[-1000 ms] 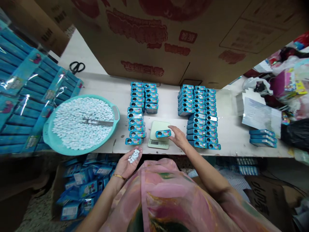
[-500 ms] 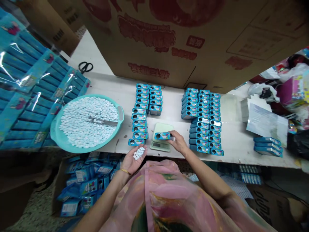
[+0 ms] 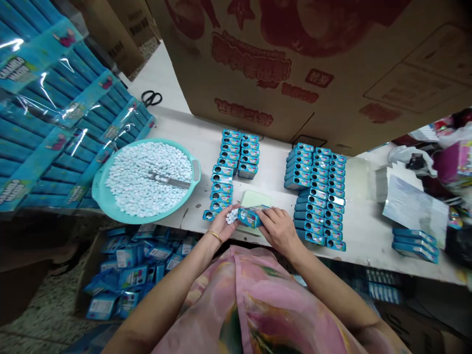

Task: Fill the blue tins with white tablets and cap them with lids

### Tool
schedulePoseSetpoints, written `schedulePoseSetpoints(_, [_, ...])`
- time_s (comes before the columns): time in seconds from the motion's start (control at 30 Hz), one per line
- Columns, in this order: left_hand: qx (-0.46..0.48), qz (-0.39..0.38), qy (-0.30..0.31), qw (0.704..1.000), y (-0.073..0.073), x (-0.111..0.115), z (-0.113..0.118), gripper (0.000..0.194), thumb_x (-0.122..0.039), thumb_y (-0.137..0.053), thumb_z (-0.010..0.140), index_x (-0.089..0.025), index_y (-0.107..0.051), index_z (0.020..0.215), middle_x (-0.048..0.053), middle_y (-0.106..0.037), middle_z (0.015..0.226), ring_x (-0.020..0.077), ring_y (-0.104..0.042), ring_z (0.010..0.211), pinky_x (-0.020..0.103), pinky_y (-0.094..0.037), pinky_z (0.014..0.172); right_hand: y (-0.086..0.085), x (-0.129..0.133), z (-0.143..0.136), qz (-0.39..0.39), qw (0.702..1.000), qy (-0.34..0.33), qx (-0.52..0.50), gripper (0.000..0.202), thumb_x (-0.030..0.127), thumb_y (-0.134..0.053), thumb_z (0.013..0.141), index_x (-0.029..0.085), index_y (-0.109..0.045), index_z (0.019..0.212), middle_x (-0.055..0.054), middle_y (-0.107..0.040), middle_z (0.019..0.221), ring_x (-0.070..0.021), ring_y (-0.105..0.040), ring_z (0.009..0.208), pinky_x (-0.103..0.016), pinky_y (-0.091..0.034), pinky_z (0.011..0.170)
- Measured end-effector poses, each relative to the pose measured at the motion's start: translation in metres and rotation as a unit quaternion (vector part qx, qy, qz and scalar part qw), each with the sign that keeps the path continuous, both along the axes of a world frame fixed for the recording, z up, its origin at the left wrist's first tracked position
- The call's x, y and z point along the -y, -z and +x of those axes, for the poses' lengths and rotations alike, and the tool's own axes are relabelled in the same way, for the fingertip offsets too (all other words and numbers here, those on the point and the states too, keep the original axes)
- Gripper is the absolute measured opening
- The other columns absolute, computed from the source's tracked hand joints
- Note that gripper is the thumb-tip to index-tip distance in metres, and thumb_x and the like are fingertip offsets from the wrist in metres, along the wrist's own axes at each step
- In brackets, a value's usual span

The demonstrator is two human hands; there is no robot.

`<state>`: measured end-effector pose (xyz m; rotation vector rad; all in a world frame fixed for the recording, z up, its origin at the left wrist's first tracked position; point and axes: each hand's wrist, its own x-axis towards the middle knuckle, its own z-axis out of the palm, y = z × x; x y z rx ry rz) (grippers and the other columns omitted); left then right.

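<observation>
My left hand [image 3: 220, 227] is cupped around a small heap of white candies [image 3: 232, 216]. Fingers of my right hand [image 3: 279, 230] grip a small blue candy box [image 3: 249, 218] by its right end. The box is tilted, its left end right at the candies in my left palm. Just behind and beneath both lies a pale green kitchen scale [image 3: 257, 198], partly hidden by the box and hands. To the left, a turquoise basin [image 3: 96, 189] holds a mass of the same candies, with a metal scoop [image 3: 171, 181] resting in them.
Rows of blue boxes stand left [image 3: 221, 188] and right [image 3: 317, 201] of the scale. A large cardboard carton [image 3: 258, 64] closes off the back. Black scissors [image 3: 151, 98] lie behind the basin, near plastic-wrapped blue packs [image 3: 73, 113]. Below the table edge sits a carton of blue packets [image 3: 136, 275].
My right hand has lifted the box off the scale and tilted it. My left hand has come up and right to meet it with the candies. The view has shifted slightly.
</observation>
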<state>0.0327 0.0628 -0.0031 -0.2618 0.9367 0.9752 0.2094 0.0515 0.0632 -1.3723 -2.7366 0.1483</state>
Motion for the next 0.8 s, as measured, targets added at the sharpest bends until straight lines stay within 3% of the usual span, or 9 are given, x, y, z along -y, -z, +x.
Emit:
schedulePoseSetpoints(0.17, [-0.002, -0.009, -0.005, 1.0, 0.001, 0.0, 0.002, 0.016, -0.014, -0.046, 0.076, -0.008, -0.06, 0.074, 0.009, -0.064, 0.067, 0.0147, -0.06, 0.064, 0.028, -0.051, 0.059, 0.008, -0.001, 0.003, 0.01, 1.0, 0.022, 0.008, 0.037, 0.029, -0.043, 0.082, 0.014, -0.046, 0.115, -0.01, -0.055, 0.095, -0.0211, -0.044, 0.083, -0.034, -0.034, 0.069])
schedulePoseSetpoints(0.3, [0.006, -0.008, -0.006, 1.0, 0.004, -0.002, 0.003, 0.016, -0.014, -0.046, 0.076, -0.008, -0.06, 0.075, 0.008, -0.064, 0.066, 0.0138, -0.06, 0.063, 0.027, -0.051, 0.059, 0.003, 0.001, 0.004, 0.002, 0.999, 0.032, -0.019, 0.038, 0.031, -0.042, 0.082, 0.014, -0.046, 0.116, -0.01, -0.055, 0.096, -0.0211, -0.044, 0.084, -0.034, -0.035, 0.071])
schedulePoseSetpoints(0.4, [0.012, -0.011, -0.002, 1.0, 0.004, -0.003, 0.002, 0.014, -0.015, -0.048, 0.075, -0.008, -0.06, 0.075, 0.008, -0.063, 0.065, 0.0136, -0.059, 0.059, 0.026, -0.051, 0.054, -0.003, 0.004, 0.006, -0.025, 0.995, 0.047, -0.079, 0.037, 0.03, -0.042, 0.082, 0.016, -0.044, 0.116, -0.01, -0.054, 0.1, -0.0223, -0.045, 0.089, -0.036, -0.037, 0.076])
schedulePoseSetpoints(0.47, [0.013, -0.012, -0.003, 1.0, 0.002, -0.002, -0.002, 0.014, -0.015, -0.048, 0.075, -0.008, -0.06, 0.074, 0.007, -0.063, 0.064, 0.0133, -0.059, 0.058, 0.025, -0.051, 0.053, 0.003, 0.003, 0.009, -0.066, 0.983, 0.075, -0.155, 0.036, 0.028, -0.044, 0.081, 0.018, -0.043, 0.115, -0.009, -0.053, 0.101, -0.0222, -0.046, 0.091, -0.036, -0.038, 0.078])
schedulePoseSetpoints(0.53, [0.011, -0.015, -0.018, 1.0, 0.0, -0.001, -0.007, 0.014, -0.015, -0.047, 0.076, -0.009, -0.06, 0.074, 0.008, -0.063, 0.066, 0.014, -0.06, 0.062, 0.026, -0.052, 0.056, 0.02, -0.002, 0.014, -0.118, 0.954, 0.116, -0.251, 0.033, 0.027, -0.047, 0.078, 0.019, -0.044, 0.11, -0.008, -0.053, 0.097, -0.0203, -0.048, 0.089, -0.034, -0.04, 0.078])
schedulePoseSetpoints(0.67, [-0.005, -0.03, -0.052, 0.998, -0.002, 0.009, -0.025, 0.013, -0.014, -0.047, 0.075, -0.009, -0.059, 0.077, 0.01, -0.063, 0.073, 0.0165, -0.061, 0.073, 0.026, -0.053, 0.061, 0.073, -0.015, 0.018, -0.215, 0.858, 0.198, -0.422, 0.027, 0.028, -0.05, 0.075, 0.019, -0.045, 0.1, -0.004, -0.053, 0.09, -0.0156, -0.052, 0.082, -0.03, -0.044, 0.073])
schedulePoseSetpoints(0.8, [-0.032, -0.054, -0.065, 0.996, 0.0, 0.027, -0.042, 0.014, -0.013, -0.045, 0.077, -0.008, -0.059, 0.077, 0.012, -0.063, 0.074, 0.0167, -0.061, 0.073, 0.027, -0.053, 0.063, 0.107, -0.017, 0.018, -0.267, 0.802, 0.238, -0.479, 0.031, 0.033, -0.054, 0.07, 0.018, -0.046, 0.096, -0.003, -0.053, 0.089, -0.0154, -0.052, 0.084, -0.031, -0.045, 0.075])
